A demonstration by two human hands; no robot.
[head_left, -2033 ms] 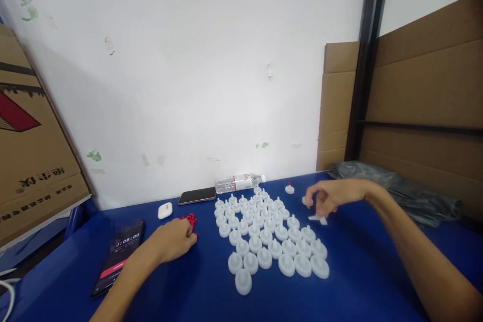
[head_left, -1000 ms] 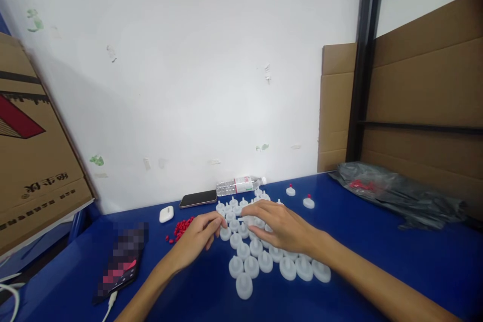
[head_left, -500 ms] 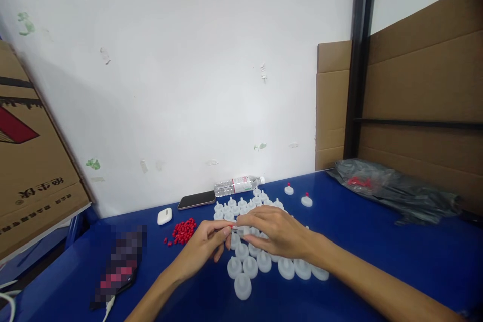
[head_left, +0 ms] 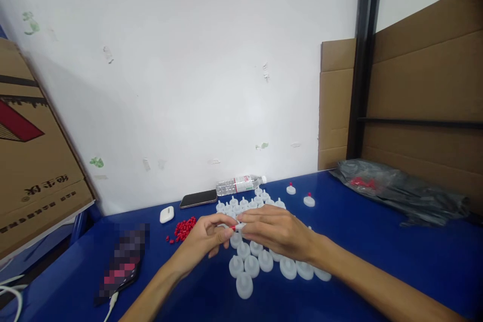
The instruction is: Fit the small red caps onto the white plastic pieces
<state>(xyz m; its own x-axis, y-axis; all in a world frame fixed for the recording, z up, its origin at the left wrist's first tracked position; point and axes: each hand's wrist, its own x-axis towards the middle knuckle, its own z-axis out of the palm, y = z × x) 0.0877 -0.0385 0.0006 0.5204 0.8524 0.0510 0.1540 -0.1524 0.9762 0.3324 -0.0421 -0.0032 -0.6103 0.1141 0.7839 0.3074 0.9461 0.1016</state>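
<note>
My left hand (head_left: 206,242) and my right hand (head_left: 277,232) meet above a cluster of several white plastic caps (head_left: 260,261) on the blue table (head_left: 377,256). The left fingers pinch a small red piece (head_left: 233,228) against a white cap (head_left: 239,226) that the right fingers grip. A small heap of red pieces (head_left: 183,228) lies just left of the hands. Two white caps with red tips (head_left: 309,200) stand apart behind the cluster to the right.
A water bottle (head_left: 240,184), a dark phone (head_left: 198,198) and a white earbud case (head_left: 166,214) lie along the wall. Another phone (head_left: 123,262) with a cable sits front left. A black plastic bag (head_left: 400,193) lies right, cardboard boxes (head_left: 33,161) left and right.
My right hand came back from the far right, where it left a red-tipped cap, to the cluster. My left hand left the red heap, and both now meet over a cap.
</note>
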